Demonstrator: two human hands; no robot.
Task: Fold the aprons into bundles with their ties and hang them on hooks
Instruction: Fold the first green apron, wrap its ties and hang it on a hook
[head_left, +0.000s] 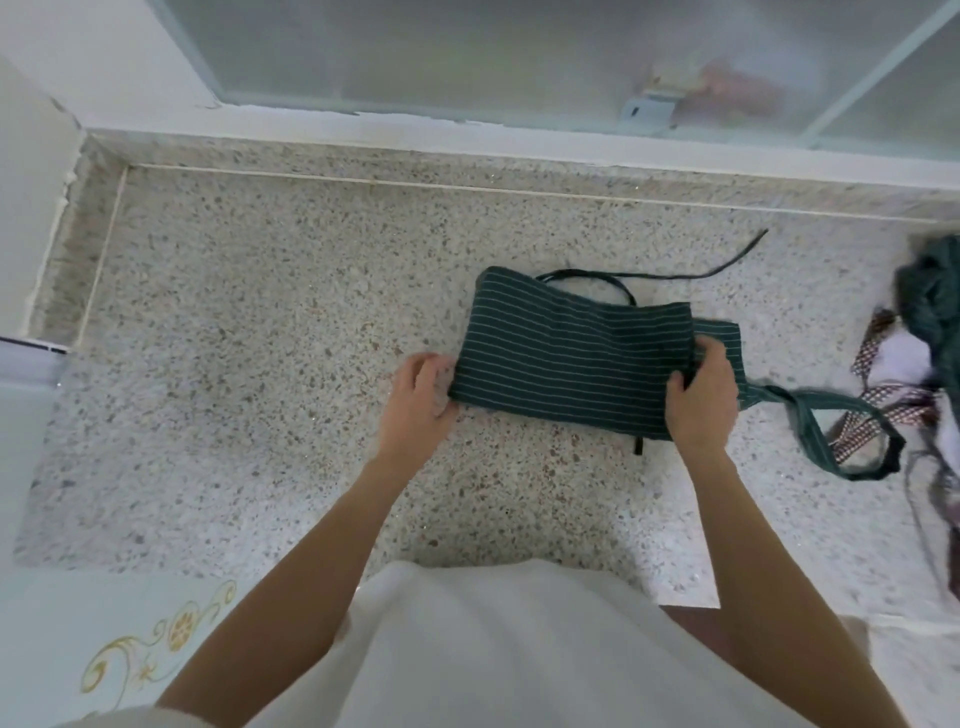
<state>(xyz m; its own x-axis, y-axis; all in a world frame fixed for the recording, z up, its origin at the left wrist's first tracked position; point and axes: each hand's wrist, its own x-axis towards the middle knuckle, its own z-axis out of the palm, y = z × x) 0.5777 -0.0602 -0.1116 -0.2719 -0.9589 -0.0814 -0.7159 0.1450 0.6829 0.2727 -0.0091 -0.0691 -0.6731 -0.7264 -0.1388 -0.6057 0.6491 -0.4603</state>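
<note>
A dark green apron with thin white stripes (566, 353) lies folded into a rough rectangle on the speckled stone counter (260, 322). My left hand (423, 397) holds its left edge with curled fingers. My right hand (701, 395) grips the right end, fingers tucked into the fold. A thin dark tie (675, 274) loops out behind the apron toward the back right. A wider green strap (841, 441) trails in a loop to the right of my right hand.
A heap of other aprons (930, 332), green and checkered, with loose ties lies at the right edge of the counter. A frosted sliding window (467, 57) runs along the back. A white wall closes the left side.
</note>
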